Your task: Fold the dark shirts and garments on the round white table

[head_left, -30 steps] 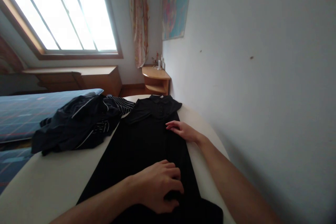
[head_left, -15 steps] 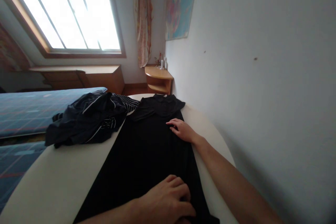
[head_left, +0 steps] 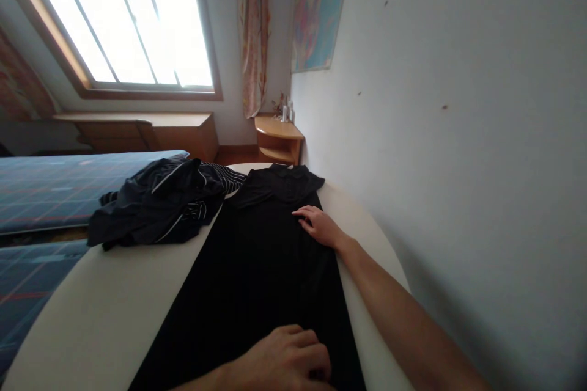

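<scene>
A long black dress [head_left: 257, 263] with a collar and short sleeves lies spread on the white table [head_left: 114, 293], its collar end away from me. My right hand [head_left: 320, 227] rests on the dress's right edge below the sleeve, fingers stretched out and slightly bent. Low in the view, my left hand [head_left: 287, 359] is curled on the lower part of the dress, the fingers bent into the cloth. Its thumb and fingertips are partly hidden, and the dress's bottom end runs out of the picture.
A crumpled dark garment with white stripes [head_left: 156, 204] lies at the table's left edge. Beyond it are blue checked mattresses [head_left: 55, 186]. The white wall [head_left: 458, 195] stands close on the right. A wooden corner shelf [head_left: 279, 128] and a desk [head_left: 183, 125] are at the back.
My left hand has moved slightly down and toward me. A bit of black cloth that stuck out at the bottom right no longer shows. My right hand stays about where it was.
</scene>
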A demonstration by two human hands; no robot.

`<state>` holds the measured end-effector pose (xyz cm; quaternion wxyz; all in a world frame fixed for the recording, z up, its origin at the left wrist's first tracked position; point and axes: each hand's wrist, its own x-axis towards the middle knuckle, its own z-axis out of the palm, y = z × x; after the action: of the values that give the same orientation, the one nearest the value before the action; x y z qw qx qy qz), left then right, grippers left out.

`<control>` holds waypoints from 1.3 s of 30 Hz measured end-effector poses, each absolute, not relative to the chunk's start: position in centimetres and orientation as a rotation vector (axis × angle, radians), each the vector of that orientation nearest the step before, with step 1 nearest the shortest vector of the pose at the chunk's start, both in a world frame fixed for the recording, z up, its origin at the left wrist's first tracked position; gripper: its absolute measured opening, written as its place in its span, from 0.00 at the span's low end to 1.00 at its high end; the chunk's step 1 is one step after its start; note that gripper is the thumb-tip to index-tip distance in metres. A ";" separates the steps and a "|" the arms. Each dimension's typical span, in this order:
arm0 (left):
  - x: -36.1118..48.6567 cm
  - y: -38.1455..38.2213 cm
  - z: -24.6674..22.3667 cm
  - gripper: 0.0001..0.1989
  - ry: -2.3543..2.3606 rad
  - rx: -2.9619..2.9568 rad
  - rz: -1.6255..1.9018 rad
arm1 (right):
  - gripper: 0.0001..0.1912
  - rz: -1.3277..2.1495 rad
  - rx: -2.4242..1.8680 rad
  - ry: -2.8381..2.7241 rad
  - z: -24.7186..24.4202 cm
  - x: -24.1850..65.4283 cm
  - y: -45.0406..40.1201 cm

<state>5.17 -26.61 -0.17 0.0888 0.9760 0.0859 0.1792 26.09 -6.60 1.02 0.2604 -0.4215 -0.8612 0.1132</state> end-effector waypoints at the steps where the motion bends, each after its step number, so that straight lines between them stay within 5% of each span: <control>1: 5.3 -26.9 -0.4 0.09 0.269 2.876 0.501 | 0.19 0.292 -1.150 -2.341 1.1 26.1 -6.8; 9: 5.6 -27.1 0.4 0.19 0.256 2.650 0.367 | 0.24 0.116 -1.501 -2.326 2.1 24.4 -7.3; 16: 4.8 -26.4 -1.5 0.19 0.126 2.585 0.311 | 0.19 -0.013 -1.823 -2.291 3.1 22.1 -5.2; 21: 4.4 -26.2 -2.4 0.18 0.110 2.545 0.352 | 0.14 -0.051 -1.852 -2.207 3.4 22.1 -3.6; 39: 4.0 -25.5 0.9 0.23 0.298 3.010 0.434 | 0.24 0.004 -1.682 -2.211 0.7 22.6 -3.9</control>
<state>4.04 -25.52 0.90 0.0428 0.9842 0.0975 0.1418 22.56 -3.95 0.70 0.1806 -0.5954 -0.7828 0.0015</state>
